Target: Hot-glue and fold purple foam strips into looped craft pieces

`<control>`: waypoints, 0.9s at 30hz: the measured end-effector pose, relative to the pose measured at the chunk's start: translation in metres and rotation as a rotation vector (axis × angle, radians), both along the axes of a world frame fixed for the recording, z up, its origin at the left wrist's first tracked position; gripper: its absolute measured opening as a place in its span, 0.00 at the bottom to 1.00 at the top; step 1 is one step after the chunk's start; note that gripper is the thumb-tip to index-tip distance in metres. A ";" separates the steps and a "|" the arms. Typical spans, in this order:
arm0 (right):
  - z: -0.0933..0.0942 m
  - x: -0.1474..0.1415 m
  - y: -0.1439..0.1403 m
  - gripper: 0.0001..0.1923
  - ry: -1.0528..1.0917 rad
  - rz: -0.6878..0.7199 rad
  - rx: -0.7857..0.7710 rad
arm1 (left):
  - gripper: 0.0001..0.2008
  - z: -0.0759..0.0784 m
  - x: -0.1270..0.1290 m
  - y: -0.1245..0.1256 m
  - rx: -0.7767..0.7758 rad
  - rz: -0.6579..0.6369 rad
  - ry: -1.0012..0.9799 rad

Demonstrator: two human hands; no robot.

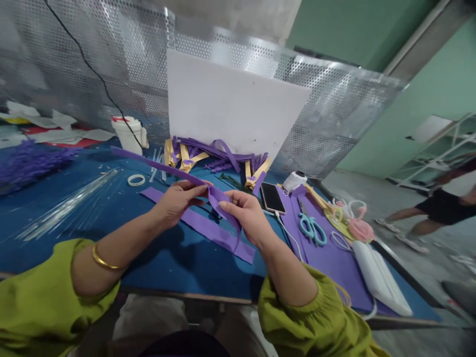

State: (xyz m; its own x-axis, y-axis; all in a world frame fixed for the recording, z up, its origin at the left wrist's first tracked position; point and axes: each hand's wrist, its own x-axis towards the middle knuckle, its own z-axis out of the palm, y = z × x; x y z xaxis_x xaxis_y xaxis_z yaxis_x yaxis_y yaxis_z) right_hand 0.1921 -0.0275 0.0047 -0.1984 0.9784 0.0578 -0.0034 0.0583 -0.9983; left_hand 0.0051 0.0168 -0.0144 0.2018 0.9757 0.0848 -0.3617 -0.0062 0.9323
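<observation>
Both hands hold one long purple foam strip (pixel 159 167) above the blue table (pixel 111 223). My left hand (pixel 178 201) pinches it near the middle, and the strip runs from there up to the far left. My right hand (pixel 245 213) grips the same strip where it bends down over the fingers. A second flat purple strip (pixel 219 235) lies on the table under my hands.
A phone (pixel 272 197) on a cable, blue scissors (pixel 312 228) on a purple sheet (pixel 330 258), a white power bank (pixel 379 277), a white cup (pixel 128 134), a tape ring (pixel 136 180) and a pile of purple and yellow strips (pixel 219 156) surround my hands. Another person's legs (pixel 420 218) stand at right.
</observation>
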 end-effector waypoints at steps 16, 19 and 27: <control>-0.002 0.035 0.030 0.12 -0.226 0.001 -0.104 | 0.06 0.022 -0.031 0.028 -0.114 0.458 -0.364; -0.014 0.037 0.040 0.14 -0.348 -0.119 -0.220 | 0.07 0.025 -0.036 0.030 -0.075 0.499 -0.341; -0.042 0.017 0.057 0.14 -0.130 -0.202 -0.380 | 0.06 0.014 -0.024 0.028 -0.088 0.406 -0.242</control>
State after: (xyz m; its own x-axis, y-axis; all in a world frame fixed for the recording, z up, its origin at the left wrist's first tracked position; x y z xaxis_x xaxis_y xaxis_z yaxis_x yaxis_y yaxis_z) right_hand 0.2094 0.0295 -0.0376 0.0165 0.9452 -0.3260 0.0974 -0.3260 -0.9403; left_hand -0.0191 0.0444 -0.0007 -0.2124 0.9772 -0.0045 -0.5533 -0.1164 0.8248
